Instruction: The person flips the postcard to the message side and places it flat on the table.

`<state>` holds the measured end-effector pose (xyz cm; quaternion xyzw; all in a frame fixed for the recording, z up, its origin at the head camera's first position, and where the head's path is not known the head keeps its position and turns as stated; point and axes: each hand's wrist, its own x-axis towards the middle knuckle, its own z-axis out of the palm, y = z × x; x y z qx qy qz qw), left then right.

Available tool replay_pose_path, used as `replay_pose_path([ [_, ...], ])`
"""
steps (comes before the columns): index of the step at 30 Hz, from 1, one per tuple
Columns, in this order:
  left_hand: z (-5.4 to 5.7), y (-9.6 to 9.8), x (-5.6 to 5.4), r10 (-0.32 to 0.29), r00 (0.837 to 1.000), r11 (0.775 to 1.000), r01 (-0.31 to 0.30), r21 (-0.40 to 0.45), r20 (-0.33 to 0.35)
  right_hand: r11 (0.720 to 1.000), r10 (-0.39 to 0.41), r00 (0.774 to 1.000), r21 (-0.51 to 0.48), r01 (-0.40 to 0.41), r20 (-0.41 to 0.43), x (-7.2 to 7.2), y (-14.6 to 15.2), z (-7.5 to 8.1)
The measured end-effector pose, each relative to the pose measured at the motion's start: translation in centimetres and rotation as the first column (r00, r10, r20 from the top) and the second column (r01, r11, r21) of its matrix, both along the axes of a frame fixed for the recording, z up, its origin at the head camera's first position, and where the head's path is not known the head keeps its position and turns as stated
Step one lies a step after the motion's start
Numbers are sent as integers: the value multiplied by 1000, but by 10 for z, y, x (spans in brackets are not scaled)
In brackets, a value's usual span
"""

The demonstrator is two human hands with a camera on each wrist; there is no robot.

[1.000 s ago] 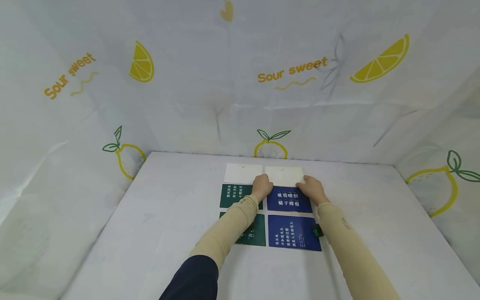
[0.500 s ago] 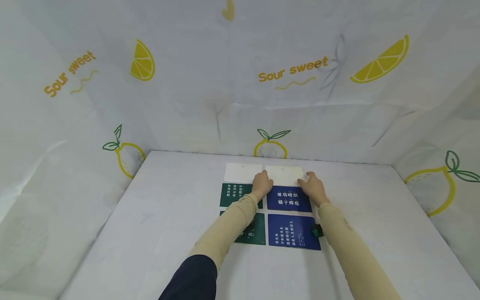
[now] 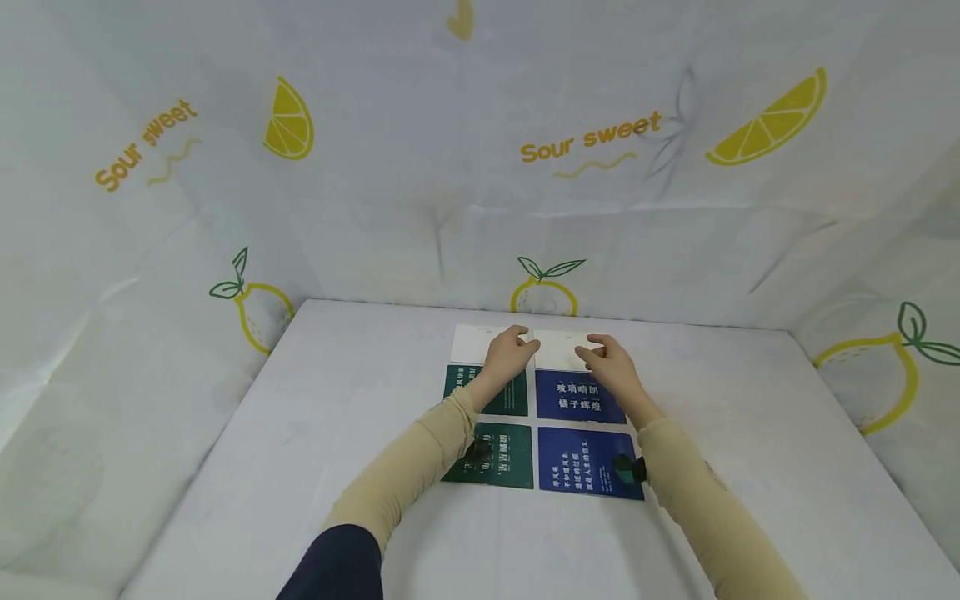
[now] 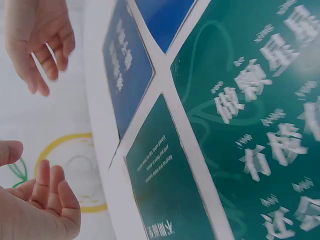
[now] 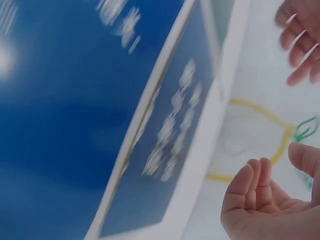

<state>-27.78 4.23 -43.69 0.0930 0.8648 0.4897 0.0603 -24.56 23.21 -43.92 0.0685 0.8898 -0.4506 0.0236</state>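
Note:
My left hand (image 3: 507, 357) hovers over the back left white card (image 3: 468, 343), holding nothing, its fingers loosely bent. Opposite it, my right hand (image 3: 611, 367) hangs over the right edge of the other white card (image 3: 557, 356), also with nothing in its grasp. A green card (image 3: 516, 398) and a blue card (image 3: 577, 397) with white characters lie just in front of the white ones. Nearer still lie a second green card (image 3: 513, 458) and a second blue card (image 3: 573, 462). Both wrist views show the palms facing each other, the left hand (image 4: 42, 205) and right hand (image 5: 270, 200) well apart.
The cards lie in two columns with narrow gaps on a white table (image 3: 337, 400). A white sheet with lemon prints (image 3: 543, 296) hangs behind and at the sides. Small dark wrist cameras overlap the nearest cards in the head view.
Both hands have lifted off the white card in the right column, and their fingers have loosened. The left hand has shifted back and to the left. The cards keep their layout.

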Motion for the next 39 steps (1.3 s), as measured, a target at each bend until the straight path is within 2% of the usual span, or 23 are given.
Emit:
replay_pose_path([
  [4,0,-16,12,27,1000,999,-27,18,17,993,48,999,-111,-46,17,9,-20,4],
  [9,-9,-35,31,44,996,998,-47,38,78,965,108,992,-248,-88,71,20,-42,-2],
  [13,-18,-47,45,58,991,995,-66,70,117,945,145,979,-314,-94,141,31,-56,-10],
  [18,-25,-58,56,99,985,988,-114,106,140,926,189,967,-357,-118,171,42,-69,-15],
  [24,-29,-68,61,172,966,980,-189,70,196,911,213,958,-392,-126,190,48,-76,-19],
  [26,-30,-70,62,198,955,974,-216,59,222,910,206,959,-399,-114,196,49,-77,-19],
  [30,-33,-72,62,233,943,964,-256,70,239,912,195,961,-396,-105,196,49,-78,-19],
  [39,-32,-74,60,250,934,951,-286,115,253,913,180,965,-396,-91,193,46,-78,-23],
])
